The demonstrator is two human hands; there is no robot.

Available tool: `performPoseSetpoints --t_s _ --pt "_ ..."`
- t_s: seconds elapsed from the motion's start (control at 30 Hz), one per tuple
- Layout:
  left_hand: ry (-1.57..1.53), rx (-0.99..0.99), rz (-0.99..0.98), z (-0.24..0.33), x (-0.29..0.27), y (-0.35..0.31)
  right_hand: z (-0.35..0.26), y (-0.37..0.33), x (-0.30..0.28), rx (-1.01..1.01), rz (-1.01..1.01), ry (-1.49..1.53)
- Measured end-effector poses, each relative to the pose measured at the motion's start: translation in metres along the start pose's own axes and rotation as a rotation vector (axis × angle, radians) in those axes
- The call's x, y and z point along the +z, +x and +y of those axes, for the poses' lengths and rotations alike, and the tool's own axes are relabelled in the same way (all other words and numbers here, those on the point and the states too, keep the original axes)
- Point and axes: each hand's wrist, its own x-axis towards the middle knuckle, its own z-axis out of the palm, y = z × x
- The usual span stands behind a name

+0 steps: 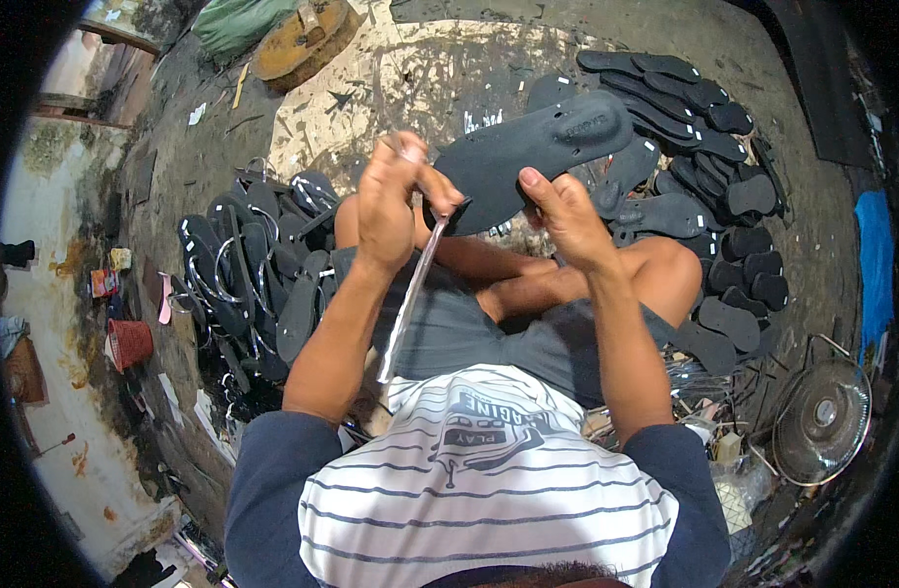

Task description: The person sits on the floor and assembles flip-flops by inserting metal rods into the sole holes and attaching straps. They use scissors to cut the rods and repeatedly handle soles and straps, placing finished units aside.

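Observation:
A black sandal sole [508, 152] is held up over my crossed legs, tilted, with one rounded end raised toward the far right. My right hand [570, 218] grips its near edge, thumb on the upper face and the other fingers mostly hidden beneath. At the sole's left end, my left hand [389, 201] is closed, its fingertips pinching a shiny, clear-looking strap [410, 304] against the sole's edge. The strap hangs down toward my shirt. Whether it passes through a hole in the sole, I cannot tell.
Many black soles [665, 98] lie in rows at the far right, with more stacks [749, 269] nearer. Left of my legs is a pile of sandals with shiny straps [239, 265]. A round fan [824, 414] stands at the near right, a red basket [129, 343] at the left.

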Motion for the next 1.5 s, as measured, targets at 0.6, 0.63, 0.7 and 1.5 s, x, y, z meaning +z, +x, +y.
performPoseSetpoints --t_s 0.6,0.63,0.7,1.5 --pt "0.128 -0.204 0.429 -0.017 0.008 -0.002 -0.036 -0.011 0.034 -0.559 0.877 -0.212" --pt "0.209 -0.246 0.402 -0.013 0.017 -0.006 -0.036 -0.003 0.029 -0.457 0.715 0.150" --pt "0.309 -0.197 0.357 -0.014 0.029 -0.014 -0.040 -0.008 0.039 -0.398 0.508 0.028" --pt "0.763 0.018 0.287 -0.016 0.041 -0.023 -0.062 -0.019 0.066 -0.579 0.405 -0.565"
